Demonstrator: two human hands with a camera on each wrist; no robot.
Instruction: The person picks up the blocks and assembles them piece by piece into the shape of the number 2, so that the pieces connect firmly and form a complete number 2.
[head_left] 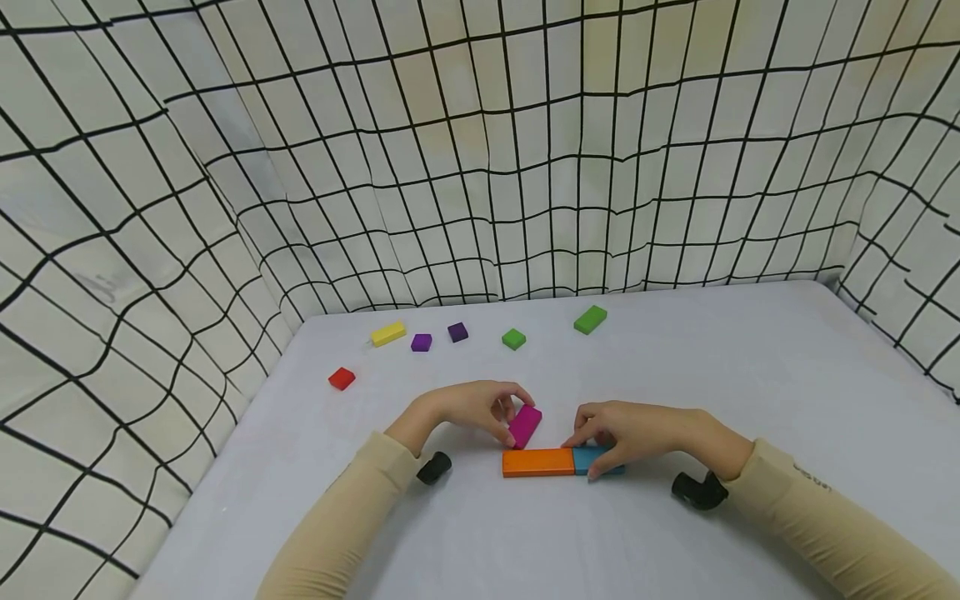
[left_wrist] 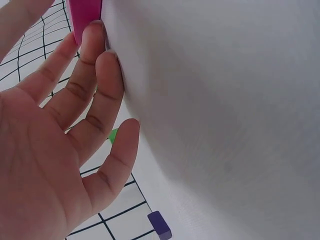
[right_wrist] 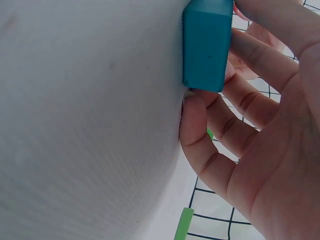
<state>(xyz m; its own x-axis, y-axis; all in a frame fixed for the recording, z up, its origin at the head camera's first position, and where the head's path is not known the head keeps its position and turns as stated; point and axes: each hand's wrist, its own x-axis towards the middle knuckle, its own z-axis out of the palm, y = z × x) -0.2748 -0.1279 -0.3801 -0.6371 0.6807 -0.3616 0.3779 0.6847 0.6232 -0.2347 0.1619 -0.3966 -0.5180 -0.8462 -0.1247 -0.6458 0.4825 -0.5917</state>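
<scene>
My left hand (head_left: pixel 480 408) pinches a magenta block (head_left: pixel 525 427) between thumb and fingers, just behind the left part of an orange block (head_left: pixel 537 462). The magenta block (left_wrist: pixel 85 20) stands at a slant to the orange one in the head view. End to end with the orange block, on its right, lies a blue block (head_left: pixel 585 460). My right hand (head_left: pixel 637 433) grips this blue block, thumb at its front side and fingers behind it. In the right wrist view the blue block (right_wrist: pixel 207 47) rests on the white surface, fingertips close against it.
Along the far side lie a yellow block (head_left: pixel 388 334), a purple block (head_left: pixel 422 342), a dark purple block (head_left: pixel 457 332) and two green blocks (head_left: pixel 513 338). A red block (head_left: pixel 342 378) lies at the left. Black-lined white netting (head_left: pixel 487 183) walls in the white table (head_left: pixel 750 375).
</scene>
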